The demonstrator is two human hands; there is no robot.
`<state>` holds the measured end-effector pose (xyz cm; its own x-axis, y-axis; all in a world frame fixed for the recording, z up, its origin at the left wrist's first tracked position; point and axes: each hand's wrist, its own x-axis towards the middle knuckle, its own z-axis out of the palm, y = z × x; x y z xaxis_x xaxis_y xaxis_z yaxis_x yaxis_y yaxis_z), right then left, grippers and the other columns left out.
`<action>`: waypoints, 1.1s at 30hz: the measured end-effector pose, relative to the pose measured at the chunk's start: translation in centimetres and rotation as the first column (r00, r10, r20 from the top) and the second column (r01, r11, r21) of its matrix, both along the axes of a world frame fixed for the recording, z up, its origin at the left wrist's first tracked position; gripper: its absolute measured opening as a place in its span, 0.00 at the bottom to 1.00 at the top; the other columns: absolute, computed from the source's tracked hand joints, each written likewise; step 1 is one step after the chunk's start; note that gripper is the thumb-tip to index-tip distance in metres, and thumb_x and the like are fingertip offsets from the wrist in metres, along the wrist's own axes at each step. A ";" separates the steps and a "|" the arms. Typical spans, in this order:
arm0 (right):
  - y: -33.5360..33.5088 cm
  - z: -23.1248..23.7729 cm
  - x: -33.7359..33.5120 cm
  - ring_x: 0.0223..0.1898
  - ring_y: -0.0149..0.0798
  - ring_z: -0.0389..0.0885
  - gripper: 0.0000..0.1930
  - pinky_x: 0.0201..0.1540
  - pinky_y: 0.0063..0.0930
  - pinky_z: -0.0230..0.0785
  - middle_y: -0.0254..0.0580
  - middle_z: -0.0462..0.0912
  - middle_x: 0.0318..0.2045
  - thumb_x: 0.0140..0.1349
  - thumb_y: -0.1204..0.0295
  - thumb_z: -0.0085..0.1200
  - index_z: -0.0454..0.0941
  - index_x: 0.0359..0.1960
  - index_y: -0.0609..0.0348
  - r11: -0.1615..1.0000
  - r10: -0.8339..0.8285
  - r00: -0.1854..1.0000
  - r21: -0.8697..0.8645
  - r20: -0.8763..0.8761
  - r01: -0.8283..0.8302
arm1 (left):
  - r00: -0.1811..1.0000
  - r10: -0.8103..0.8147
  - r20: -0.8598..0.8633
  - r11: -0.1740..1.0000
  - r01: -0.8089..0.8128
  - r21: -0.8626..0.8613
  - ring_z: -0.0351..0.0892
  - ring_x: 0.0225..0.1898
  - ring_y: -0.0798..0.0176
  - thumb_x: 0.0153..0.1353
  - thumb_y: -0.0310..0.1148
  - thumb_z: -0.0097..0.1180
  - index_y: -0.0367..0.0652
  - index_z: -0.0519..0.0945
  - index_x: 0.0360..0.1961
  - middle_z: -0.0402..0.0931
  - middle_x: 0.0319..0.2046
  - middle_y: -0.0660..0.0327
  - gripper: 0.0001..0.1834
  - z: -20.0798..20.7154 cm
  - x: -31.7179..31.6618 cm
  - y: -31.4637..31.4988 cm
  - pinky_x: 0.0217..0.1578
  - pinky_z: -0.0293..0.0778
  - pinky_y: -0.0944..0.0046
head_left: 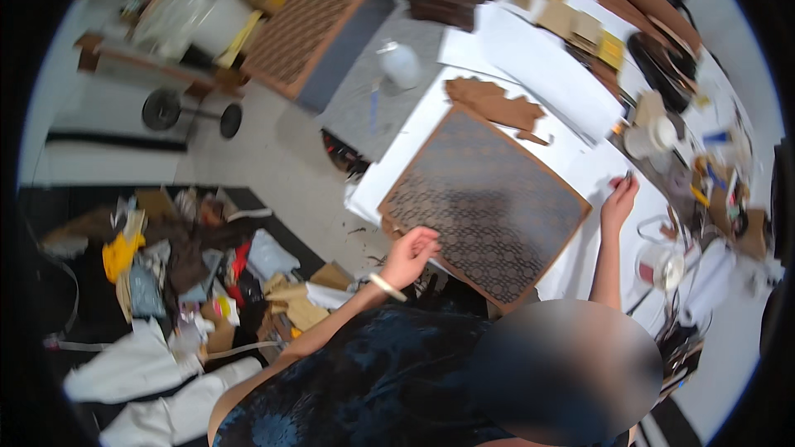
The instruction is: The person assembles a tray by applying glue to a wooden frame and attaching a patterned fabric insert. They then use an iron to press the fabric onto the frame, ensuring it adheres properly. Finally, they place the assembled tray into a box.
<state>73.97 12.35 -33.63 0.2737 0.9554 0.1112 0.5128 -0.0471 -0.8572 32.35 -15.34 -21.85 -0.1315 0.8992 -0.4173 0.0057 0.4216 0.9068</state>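
Note:
A square panel [497, 207] with a dark geometric pattern and a brown border lies turned cornerwise on white sheets in front of me. My left hand [410, 255], a pale band round its wrist, is at the panel's lower left edge. Its fingers are loosely bent, with thumb and fingertips apart and nothing visible between them. Off the panel's right corner, my right hand [619, 200] is raised with the fingers pinched together. A small dark thing [628, 175] shows at those fingertips, too small and blurred to name. Torn-edged brown material [495, 104] lies beyond the panel's far corner.
A large box [348, 50] with a brown patterned top stands at the far left, near a translucent bottle [399, 64]. White cups [651, 137], a round container [660, 266] and small tools crowd the right side. Heaped scraps [207, 265] lie at the lower left.

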 end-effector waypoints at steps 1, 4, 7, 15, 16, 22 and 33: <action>-2.4 1.6 -2.6 0.41 0.40 0.83 0.15 0.51 0.39 0.75 0.43 0.83 0.43 0.80 0.63 0.44 0.73 0.56 0.62 0.995 0.105 0.982 0.012 -0.159 -0.104 | 0.998 0.002 0.058 1.000 -0.003 0.005 0.84 0.42 0.67 0.77 0.28 0.51 0.37 0.74 0.58 0.84 0.43 0.58 0.12 0.3 -0.1 0.6 0.47 0.80 0.68; -12.7 12.2 -19.4 0.45 0.36 0.84 0.17 0.53 0.34 0.75 0.40 0.83 0.41 0.82 0.58 0.42 0.70 0.56 0.60 0.869 0.388 0.630 0.039 -0.672 -0.493 | 0.960 0.042 0.275 0.998 -0.029 -0.050 0.83 0.39 0.66 0.79 0.33 0.49 0.37 0.74 0.57 0.83 0.41 0.59 0.13 3.4 -1.9 1.9 0.46 0.80 0.67; -19.2 14.7 -30.9 0.49 0.38 0.84 0.16 0.56 0.34 0.76 0.42 0.82 0.45 0.82 0.62 0.41 0.68 0.59 0.61 0.781 0.264 0.326 0.003 -0.908 -0.624 | 0.890 0.014 0.456 0.996 0.026 -0.081 0.82 0.37 0.68 0.79 0.34 0.49 0.36 0.74 0.55 0.81 0.39 0.61 0.13 5.9 -5.3 1.5 0.43 0.80 0.68; -24.0 17.9 -50.6 0.48 0.30 0.81 0.17 0.55 0.29 0.74 0.38 0.82 0.49 0.74 0.73 0.56 0.71 0.61 0.62 0.544 0.560 0.318 0.049 -0.765 -0.838 | 0.969 -0.016 0.248 0.983 -0.030 0.180 0.79 0.31 0.67 0.76 0.30 0.54 0.35 0.75 0.51 0.80 0.34 0.60 0.10 5.7 -24.0 -5.9 0.32 0.74 0.66; -24.7 18.1 -52.6 0.47 0.29 0.81 0.16 0.55 0.28 0.74 0.37 0.82 0.48 0.73 0.73 0.58 0.74 0.58 0.62 0.479 0.583 0.304 0.016 -0.753 -0.878 | 0.994 -0.069 0.082 0.973 0.049 0.227 0.82 0.34 0.56 0.75 0.30 0.53 0.34 0.74 0.51 0.81 0.36 0.53 0.10 6.8 -26.8 -7.3 0.34 0.75 0.61; -25.1 21.8 -65.3 0.34 0.25 0.80 0.12 0.37 0.24 0.75 0.36 0.83 0.33 0.67 0.68 0.67 0.83 0.42 0.64 0.226 0.846 0.197 -0.002 -0.495 -0.974 | 0.908 -0.130 -0.399 0.931 0.250 0.265 0.78 0.30 0.43 0.76 0.31 0.49 0.37 0.71 0.48 0.77 0.29 0.47 0.08 7.9 -40.4 -11.9 0.31 0.71 0.50; -22.2 21.5 -78.6 0.24 0.22 0.83 0.09 0.25 0.20 0.73 0.36 0.86 0.22 0.66 0.70 0.68 0.83 0.34 0.64 0.474 0.818 0.410 0.068 -0.404 -0.878 | 0.949 -0.141 -0.283 0.928 0.226 0.297 0.82 0.29 0.42 0.77 0.33 0.49 0.37 0.73 0.41 0.80 0.26 0.50 0.09 8.7 -54.3 -5.1 0.30 0.74 0.52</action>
